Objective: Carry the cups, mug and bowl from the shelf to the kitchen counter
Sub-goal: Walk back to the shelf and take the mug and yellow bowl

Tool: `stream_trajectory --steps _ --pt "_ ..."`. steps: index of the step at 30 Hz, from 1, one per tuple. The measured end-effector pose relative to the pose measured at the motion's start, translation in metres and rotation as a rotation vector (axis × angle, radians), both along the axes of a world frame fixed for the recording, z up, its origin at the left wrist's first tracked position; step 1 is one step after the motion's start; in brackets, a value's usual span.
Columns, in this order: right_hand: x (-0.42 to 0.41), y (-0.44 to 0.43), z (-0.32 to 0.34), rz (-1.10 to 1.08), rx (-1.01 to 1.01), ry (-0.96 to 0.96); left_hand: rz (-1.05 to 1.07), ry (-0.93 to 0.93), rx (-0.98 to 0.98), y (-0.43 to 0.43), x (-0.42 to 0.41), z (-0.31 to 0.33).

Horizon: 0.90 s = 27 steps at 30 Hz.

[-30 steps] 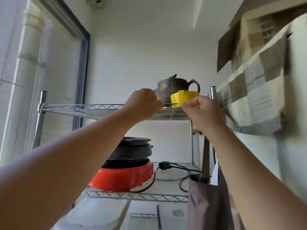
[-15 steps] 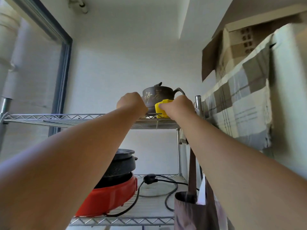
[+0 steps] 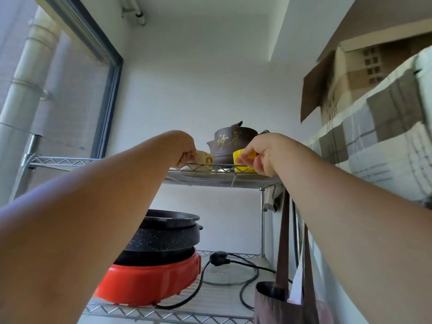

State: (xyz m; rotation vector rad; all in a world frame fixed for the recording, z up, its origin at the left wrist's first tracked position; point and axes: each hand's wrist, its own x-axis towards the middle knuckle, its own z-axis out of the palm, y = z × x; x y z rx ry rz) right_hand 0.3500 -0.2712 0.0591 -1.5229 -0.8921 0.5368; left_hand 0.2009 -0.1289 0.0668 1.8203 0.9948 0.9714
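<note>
I look up at the top tier of a wire shelf (image 3: 210,177). My left hand (image 3: 184,148) pinches the rim of a cream cup with brown spots (image 3: 204,157) standing on the shelf. To its right, my right hand (image 3: 264,153) grips a yellow cup (image 3: 242,160) at its rim and side; the cup's base sits behind the shelf's front rail. Between and behind the two cups stands a dark brown clay pot with gold characters (image 3: 230,146), partly hidden by my right hand.
On the tier below sit a red electric cooker with stacked black pans (image 3: 152,272) and a black cable with plug (image 3: 219,257). A checked cloth (image 3: 374,146) and a cardboard box (image 3: 346,76) crowd the right. A brown bag (image 3: 280,300) hangs lower right; a window frame (image 3: 109,94) is left.
The view has drawn closer and tilted up. My left hand has shifted left and now shows the cream cup in its fingers; my right hand has closed around the yellow cup.
</note>
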Motion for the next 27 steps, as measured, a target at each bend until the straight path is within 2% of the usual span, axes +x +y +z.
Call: stream_trajectory --steps 3,7,11,16,22,27 --pt "0.000 0.002 -0.002 -0.028 0.040 0.024 -0.071 -0.229 -0.102 0.005 0.001 -0.001" --pt "0.001 0.005 -0.009 -0.047 0.112 0.036 -0.101 -0.380 -0.144 0.004 -0.001 -0.001" --pt "-0.005 0.002 -0.012 -0.037 0.240 0.031 -0.109 -0.478 -0.103 0.001 -0.003 -0.001" --pt "-0.016 -0.007 -0.019 -0.117 0.360 -0.079 -0.170 -0.692 -0.051 -0.006 -0.010 -0.009" --pt "-0.032 -0.031 -0.047 -0.182 0.445 -0.173 -0.314 -0.835 -0.035 -0.014 -0.034 -0.040" --pt "-0.053 -0.062 -0.091 -0.164 0.484 -0.240 -0.492 -0.868 -0.090 -0.026 -0.067 -0.086"
